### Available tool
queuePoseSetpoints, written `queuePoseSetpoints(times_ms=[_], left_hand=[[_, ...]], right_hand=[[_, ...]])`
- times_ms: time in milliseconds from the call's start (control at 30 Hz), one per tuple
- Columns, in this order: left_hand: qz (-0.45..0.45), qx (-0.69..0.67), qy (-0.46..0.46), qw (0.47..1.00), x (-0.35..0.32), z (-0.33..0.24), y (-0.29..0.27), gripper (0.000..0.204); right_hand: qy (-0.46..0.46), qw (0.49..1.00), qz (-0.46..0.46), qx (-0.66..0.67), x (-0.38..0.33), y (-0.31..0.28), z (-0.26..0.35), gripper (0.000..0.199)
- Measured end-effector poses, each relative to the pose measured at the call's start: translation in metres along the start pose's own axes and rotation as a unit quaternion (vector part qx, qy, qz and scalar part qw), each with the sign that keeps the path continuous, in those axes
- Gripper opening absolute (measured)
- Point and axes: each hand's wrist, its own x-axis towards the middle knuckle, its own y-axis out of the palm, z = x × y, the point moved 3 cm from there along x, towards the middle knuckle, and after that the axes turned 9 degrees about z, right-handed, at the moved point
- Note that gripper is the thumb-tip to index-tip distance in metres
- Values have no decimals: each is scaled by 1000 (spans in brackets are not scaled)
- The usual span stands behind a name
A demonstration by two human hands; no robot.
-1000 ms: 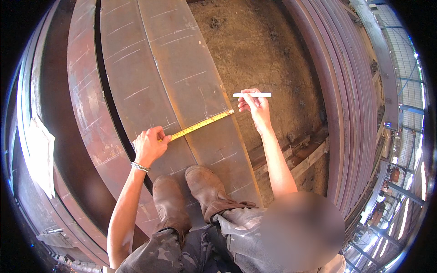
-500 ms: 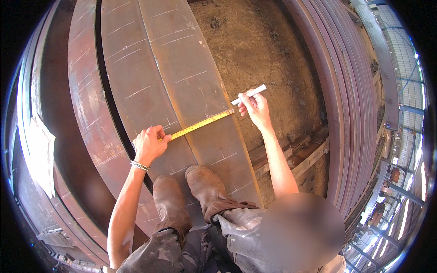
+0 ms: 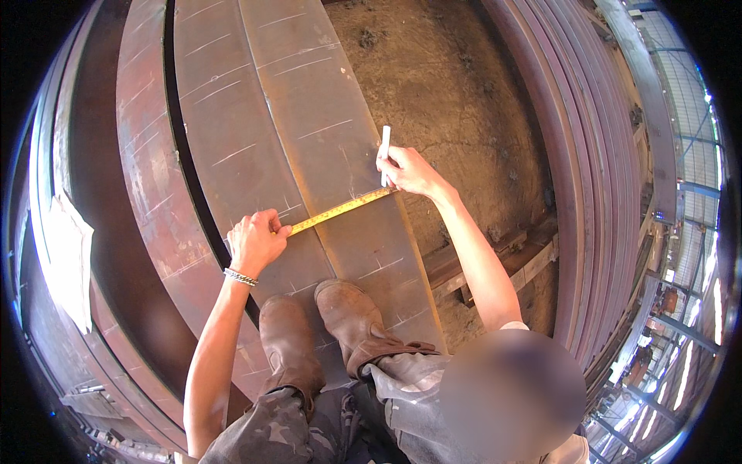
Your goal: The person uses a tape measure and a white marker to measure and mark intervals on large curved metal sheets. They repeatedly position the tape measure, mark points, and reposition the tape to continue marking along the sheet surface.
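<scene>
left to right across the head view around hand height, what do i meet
White sheet-like piece, left hand, yellow measuring tape, right hand holding a white stick, stacked reddish-brown steel beams.

Here's smooth measuring tape (image 3: 340,210) across matt metal beam (image 3: 224,116), rough earth (image 3: 444,93) beyond, scuffed leather boots (image 3: 289,336), and glossy metal bracelet (image 3: 241,277)!

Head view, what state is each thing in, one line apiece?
Yellow tape measure: drawn out over the steel surface.
Steel surface: marked with white lines.
White stick: held, near the tape's end.
Left hand: pinching the tape.
Right hand: gripping the stick.
Brown boots: planted on the steel.
Bracelet: worn on the left wrist.
</scene>
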Motion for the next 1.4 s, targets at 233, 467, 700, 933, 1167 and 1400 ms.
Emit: queuePoseSetpoints(times_ms=[233,467,700,933,1167,1400], left_hand=[[1,-4,-4,1000,-1,1,-2,27],[3,-1,-8,1000,-1,0,-1,28],[-1,3,-5,1000,-1,2,0,27],[2,0,-4,1000,0,2,0,27],[-1,-3,-2,1000,0,3,1,27],[4,-1,1,1000,1,2,2,27]], right_hand=[[-19,999,3,-33,8,4,-6,25],[-35,998,-2,-60,8,3,-11,26],[-27,998,0,-48,6,4,-6,26],[-22,999,-1,-37,5,3,-7,26],[-42,997,-11,-62,0,5,-1,24],[-154,975,-121,-107,-5,4,1,17]])
